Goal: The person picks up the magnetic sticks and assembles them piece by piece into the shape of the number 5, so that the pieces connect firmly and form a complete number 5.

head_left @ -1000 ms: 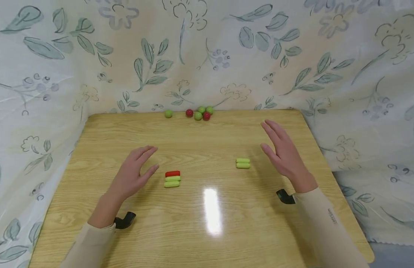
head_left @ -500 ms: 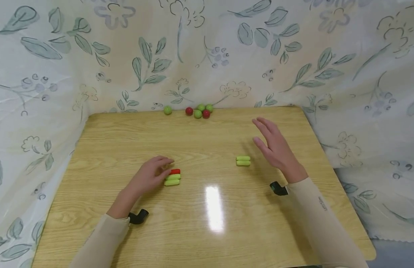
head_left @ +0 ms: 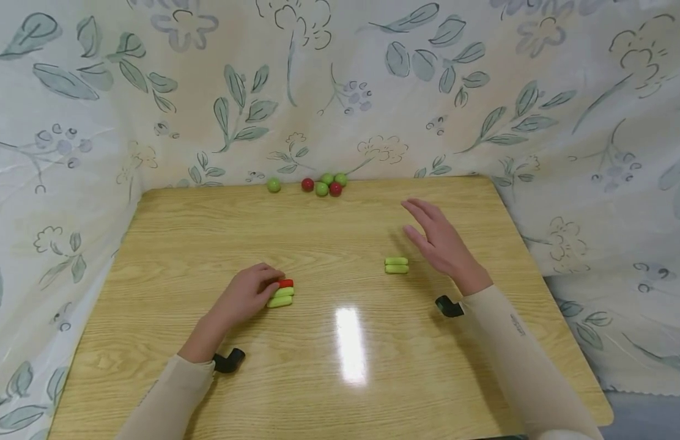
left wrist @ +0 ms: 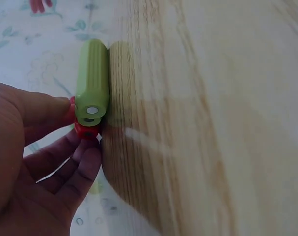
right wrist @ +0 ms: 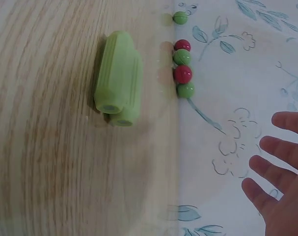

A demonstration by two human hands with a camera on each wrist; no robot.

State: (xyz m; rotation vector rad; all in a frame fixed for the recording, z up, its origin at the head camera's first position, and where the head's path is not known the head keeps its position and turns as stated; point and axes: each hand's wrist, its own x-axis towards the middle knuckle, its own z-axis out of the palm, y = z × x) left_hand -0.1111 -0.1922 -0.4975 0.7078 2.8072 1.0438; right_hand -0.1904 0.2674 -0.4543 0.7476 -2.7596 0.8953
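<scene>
On the left of the table, my left hand (head_left: 251, 294) pinches a short red building stick (head_left: 285, 283) between thumb and fingers. Against it lie two light green sticks (head_left: 280, 301), side by side on the wood. In the left wrist view the thumb touches the red stick (left wrist: 87, 131) from one side and the fingertips from the other; the ribbed green stick (left wrist: 93, 73) has a round inset in its end. My right hand (head_left: 441, 241) hovers over the right side, fingers extended, holding nothing. Just left of it lies a pair of light green sticks (head_left: 396, 265).
Along the table's back edge sit several small balls, among them a red ball (head_left: 336, 189) and a lone green ball (head_left: 273, 184). A flowered cloth (head_left: 318, 79) hangs behind the wooden table (head_left: 340, 244). A bright light reflection shows on the tabletop.
My left hand has moved right to the red stick, and its thumb and fingers have closed on it. My right hand has drifted left, still extended. The sticks lie where they were.
</scene>
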